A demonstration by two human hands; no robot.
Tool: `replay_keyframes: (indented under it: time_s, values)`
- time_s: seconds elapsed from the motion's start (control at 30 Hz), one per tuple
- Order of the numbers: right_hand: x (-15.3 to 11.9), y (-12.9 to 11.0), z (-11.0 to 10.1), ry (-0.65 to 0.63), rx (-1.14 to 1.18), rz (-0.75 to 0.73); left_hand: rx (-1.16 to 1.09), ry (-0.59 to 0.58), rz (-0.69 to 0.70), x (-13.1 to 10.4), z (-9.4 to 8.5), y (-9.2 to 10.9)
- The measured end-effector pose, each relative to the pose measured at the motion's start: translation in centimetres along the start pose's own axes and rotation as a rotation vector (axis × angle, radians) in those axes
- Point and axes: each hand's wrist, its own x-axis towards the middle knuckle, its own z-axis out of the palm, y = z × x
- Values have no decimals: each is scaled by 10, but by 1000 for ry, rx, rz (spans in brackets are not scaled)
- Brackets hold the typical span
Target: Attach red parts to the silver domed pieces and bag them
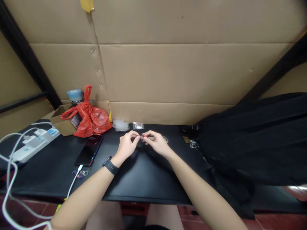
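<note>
My left hand (pixel 129 142) and my right hand (pixel 154 140) meet above the middle of the black table, fingertips pinched close together. Between them is a small thin dark object (pixel 141 137), too small to name; the fingers of both hands close on it. Red shows at the fingertips. Just behind my right hand, a round ring-shaped thing (pixel 166 139) lies partly hidden on the table. Beyond the hands are a small clear packet (pixel 138 125) with something red and white in it and a stack of clear plastic bags (pixel 120 125).
On the left are a phone (pixel 89 150) with a white cable, a power strip (pixel 33 145), a red plastic bag (pixel 94 118) and a cardboard box (pixel 62 121). Keys (pixel 84 173) lie near the front. Black cloth (pixel 259 137) covers the right side. Behind stands a cardboard wall (pixel 168 73).
</note>
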Motion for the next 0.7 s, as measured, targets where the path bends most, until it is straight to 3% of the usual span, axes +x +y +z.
replay_keyframes:
  time_s: [0.2, 0.43, 0.6, 0.7]
  values:
    - [-4, -7, 3, 4, 247, 108, -8, -12, -17, -1, 2, -2]
    - [-4, -9, 2, -38, 205, 102, 1, -10, -20, -1, 1, -1]
    - [-4, -9, -3, -36, 15, 34, 196, -53, 63, 2, -8, -2]
    - [-2, -6, -11, 14, -257, -18, 472, -6, -7, 6, -18, -16]
